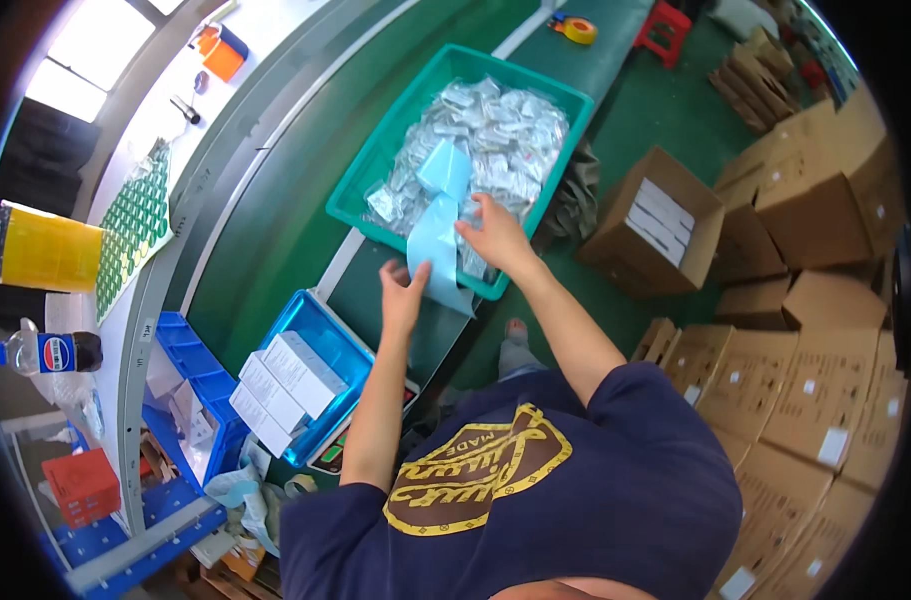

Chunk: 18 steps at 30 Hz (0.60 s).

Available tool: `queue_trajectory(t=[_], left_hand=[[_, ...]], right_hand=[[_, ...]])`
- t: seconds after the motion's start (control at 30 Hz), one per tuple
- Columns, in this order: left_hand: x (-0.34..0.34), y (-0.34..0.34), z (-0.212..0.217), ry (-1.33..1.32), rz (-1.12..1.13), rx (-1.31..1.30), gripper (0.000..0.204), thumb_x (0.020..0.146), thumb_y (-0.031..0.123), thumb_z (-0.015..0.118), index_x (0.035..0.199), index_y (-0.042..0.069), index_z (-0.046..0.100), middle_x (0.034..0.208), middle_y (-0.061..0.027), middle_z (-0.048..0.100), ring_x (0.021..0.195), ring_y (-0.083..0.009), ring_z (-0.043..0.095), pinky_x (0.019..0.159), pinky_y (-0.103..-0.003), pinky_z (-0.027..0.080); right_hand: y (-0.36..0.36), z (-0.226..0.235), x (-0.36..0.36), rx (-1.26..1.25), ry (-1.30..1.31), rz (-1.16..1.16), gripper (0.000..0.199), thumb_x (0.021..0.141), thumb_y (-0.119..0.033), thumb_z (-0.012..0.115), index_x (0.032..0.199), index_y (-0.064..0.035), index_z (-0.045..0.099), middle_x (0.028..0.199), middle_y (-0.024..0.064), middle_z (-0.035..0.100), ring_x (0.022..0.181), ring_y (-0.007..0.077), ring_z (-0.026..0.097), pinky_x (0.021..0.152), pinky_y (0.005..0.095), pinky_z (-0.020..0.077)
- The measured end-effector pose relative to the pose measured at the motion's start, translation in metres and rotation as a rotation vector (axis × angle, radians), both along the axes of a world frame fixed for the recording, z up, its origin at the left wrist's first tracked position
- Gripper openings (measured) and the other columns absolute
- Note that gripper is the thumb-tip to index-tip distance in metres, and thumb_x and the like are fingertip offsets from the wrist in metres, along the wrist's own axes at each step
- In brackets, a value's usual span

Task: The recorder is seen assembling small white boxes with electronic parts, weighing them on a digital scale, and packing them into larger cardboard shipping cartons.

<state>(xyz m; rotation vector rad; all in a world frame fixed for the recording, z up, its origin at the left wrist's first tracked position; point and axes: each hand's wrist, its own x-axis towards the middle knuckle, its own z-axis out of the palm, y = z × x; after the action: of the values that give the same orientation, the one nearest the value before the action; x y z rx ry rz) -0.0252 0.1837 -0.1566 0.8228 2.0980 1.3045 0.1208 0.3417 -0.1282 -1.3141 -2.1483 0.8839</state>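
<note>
A green plastic bin (375, 165) holds a heap of small clear packets (495, 130) and a light blue sheet (437, 225) that hangs over its near rim. My right hand (495, 235) rests on the packets at the bin's near edge, fingers spread, touching the sheet's upper part. My left hand (405, 290) presses on the sheet's lower end, just outside the bin, with fingers apart. Whether either hand pinches the sheet is unclear.
A blue tray (325, 340) with three white boxes (280, 385) sits near my left elbow. A green conveyor belt (275, 220) runs left of the bin. Cardboard cartons (805, 330) crowd the right. A bottle (50, 352), yellow pack (45, 250) and tape roll (578, 30) lie around.
</note>
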Motion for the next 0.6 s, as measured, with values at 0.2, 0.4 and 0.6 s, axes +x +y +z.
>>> queue_trajectory(t=[0.2,0.4,0.6], left_hand=[[0.041,0.032,0.012,0.093,0.164,-0.043,0.065,0.089,0.034,0.069,0.133,-0.004,0.04,0.131,-0.0234,0.046,0.126,-0.0339,0.045,0.107,-0.042,0.035],[0.051,0.029,0.049,0.353,0.18,-0.022,0.06,0.089,0.029,0.068,0.132,-0.003,0.042,0.13,-0.0206,0.044,0.127,-0.0349,0.042,0.108,-0.042,0.033],[0.051,-0.01,0.122,0.049,0.049,0.295,0.057,0.091,0.036,0.066,0.13,-0.001,0.046,0.128,-0.0168,0.05,0.123,-0.0299,0.047,0.108,-0.04,0.035]], right_hand=[[0.084,-0.007,-0.066,0.297,-0.13,-0.003,0.083,0.076,-0.045,0.076,0.142,-0.0104,0.04,0.128,0.0238,0.051,0.118,0.0393,0.049,0.094,0.0465,0.0448],[0.109,-0.005,-0.073,0.206,-0.343,0.284,0.105,0.066,-0.04,0.082,0.15,-0.0146,0.025,0.134,0.024,0.043,0.118,0.0413,0.046,0.099,0.0477,0.0416],[0.047,0.105,0.046,-0.061,0.508,0.495,0.103,0.065,-0.029,0.078,0.151,-0.0079,0.024,0.148,0.0201,0.033,0.133,0.0366,0.04,0.109,0.0511,0.0364]])
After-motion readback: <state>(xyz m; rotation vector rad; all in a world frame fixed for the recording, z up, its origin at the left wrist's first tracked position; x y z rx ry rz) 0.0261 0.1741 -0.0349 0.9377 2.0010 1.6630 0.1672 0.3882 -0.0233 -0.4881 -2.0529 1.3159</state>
